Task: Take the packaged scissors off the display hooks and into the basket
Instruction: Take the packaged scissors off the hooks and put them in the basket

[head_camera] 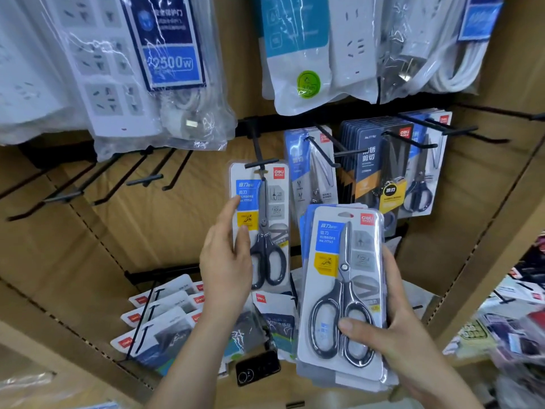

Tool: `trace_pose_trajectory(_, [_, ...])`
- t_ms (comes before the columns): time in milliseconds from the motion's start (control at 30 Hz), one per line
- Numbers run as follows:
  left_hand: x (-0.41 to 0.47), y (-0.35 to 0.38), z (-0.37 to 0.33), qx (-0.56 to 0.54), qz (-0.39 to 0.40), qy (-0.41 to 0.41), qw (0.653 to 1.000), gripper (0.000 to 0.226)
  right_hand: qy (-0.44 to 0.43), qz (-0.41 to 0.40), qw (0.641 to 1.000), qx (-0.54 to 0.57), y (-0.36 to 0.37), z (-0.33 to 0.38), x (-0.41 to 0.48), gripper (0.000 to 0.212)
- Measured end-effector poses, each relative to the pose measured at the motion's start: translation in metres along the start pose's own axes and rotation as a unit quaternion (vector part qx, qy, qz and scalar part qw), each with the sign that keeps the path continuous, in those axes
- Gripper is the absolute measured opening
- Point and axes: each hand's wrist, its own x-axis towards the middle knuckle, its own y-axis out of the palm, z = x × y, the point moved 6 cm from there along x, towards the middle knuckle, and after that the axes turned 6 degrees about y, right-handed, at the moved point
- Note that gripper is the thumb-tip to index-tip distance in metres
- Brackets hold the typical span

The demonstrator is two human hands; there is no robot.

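Left hand [225, 255]: pinches the hanging pack [275, 202]; we slide it straight along its hook [259, 152].
Right hand [392, 329]: grips our stack [331, 240] firmly.

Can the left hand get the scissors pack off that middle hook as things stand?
Probably yes. The left hand holds the hanging pack by its left edge, it looks like the only one on its hook, and nothing blocks the hook's tip.
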Motion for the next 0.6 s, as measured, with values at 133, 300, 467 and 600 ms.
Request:
trace_pose_trajectory(133, [0.032, 0.006, 0.008, 0.123, 0.029, 0.007, 0.992, 0.056, -0.012, 0.004, 1.000, 0.012, 0.008, 0.001, 0.003, 0.116])
trace_pose_trajectory(300, [0.084, 0.028, 0.024, 0.242, 0.106, 0.004, 0.965, 0.065, -0.017, 0.000, 1.000, 0.021, 0.012, 0.003, 0.007, 0.115])
trace_pose_trajectory(467, [0.115, 0.046, 0.046, 0.262, 0.123, -0.039, 0.956, 0.059, -0.015, 0.010, 1.000, 0.019, 0.015, 0.003, 0.010, 0.121])
trace_pose_trajectory(600, [0.096, 0.043, 0.036, 0.235, 0.173, -0.037, 0.956, 0.065, -0.014, 0.006, 1.000, 0.021, 0.019, 0.005, 0.011, 0.118])
